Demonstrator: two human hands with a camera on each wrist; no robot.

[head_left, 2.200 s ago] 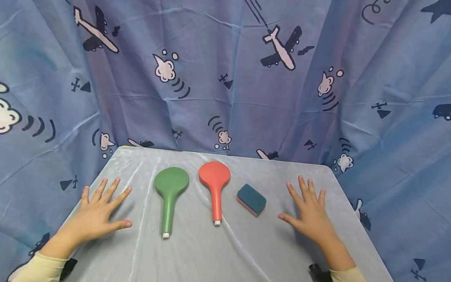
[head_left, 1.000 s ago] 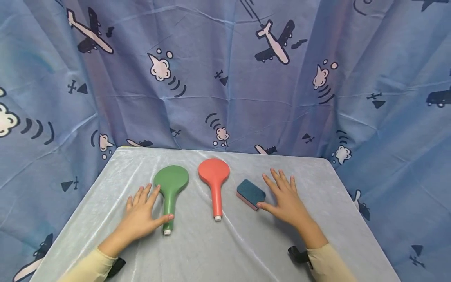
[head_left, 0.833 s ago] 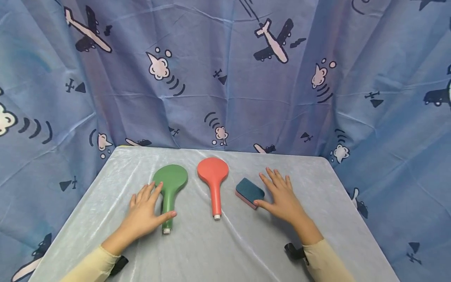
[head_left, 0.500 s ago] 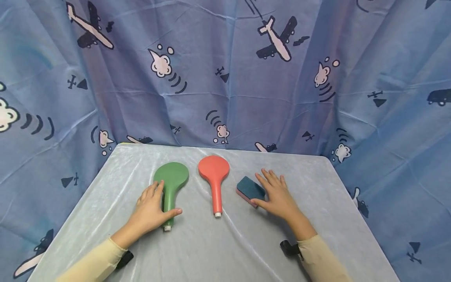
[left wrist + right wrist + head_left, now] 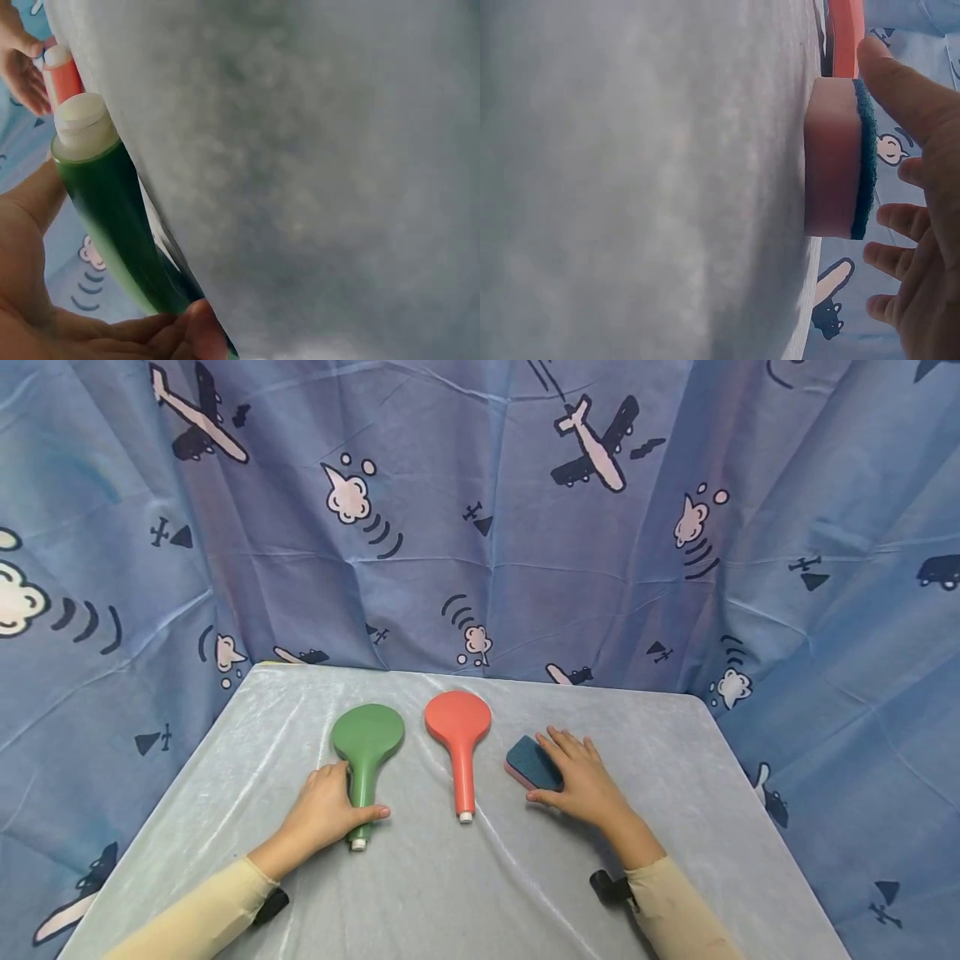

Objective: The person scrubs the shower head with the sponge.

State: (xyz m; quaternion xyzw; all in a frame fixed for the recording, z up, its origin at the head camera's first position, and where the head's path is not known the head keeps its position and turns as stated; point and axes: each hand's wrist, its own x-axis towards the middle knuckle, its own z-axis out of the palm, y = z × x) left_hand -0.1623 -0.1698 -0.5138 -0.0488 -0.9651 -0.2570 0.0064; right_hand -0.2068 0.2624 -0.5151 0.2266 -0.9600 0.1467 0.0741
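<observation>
My left hand (image 5: 321,806) is at the handle of a green shower head (image 5: 367,732), which lies on the table. Its thumb stretches across above the handle, while the bent fingers reach the handle's left side. The left wrist view shows the white-ended handle (image 5: 112,210) close up, with a gap between it and the palm. Over the near right side of a sponge (image 5: 527,760) hovers my right hand (image 5: 587,787), fingers spread and apart from it. That sponge (image 5: 831,165) has a pink body and a dark teal scouring layer on top.
A red shower head (image 5: 458,718) lies between the green one and the sponge, its handle toward me. The grey cloth-covered table (image 5: 480,893) ends at a blue curtain (image 5: 420,543) printed with airplanes.
Both hands have moved inward from the table's sides, the left to the green handle and the right to the sponge. The left fingers have bent. The objects have stayed put.
</observation>
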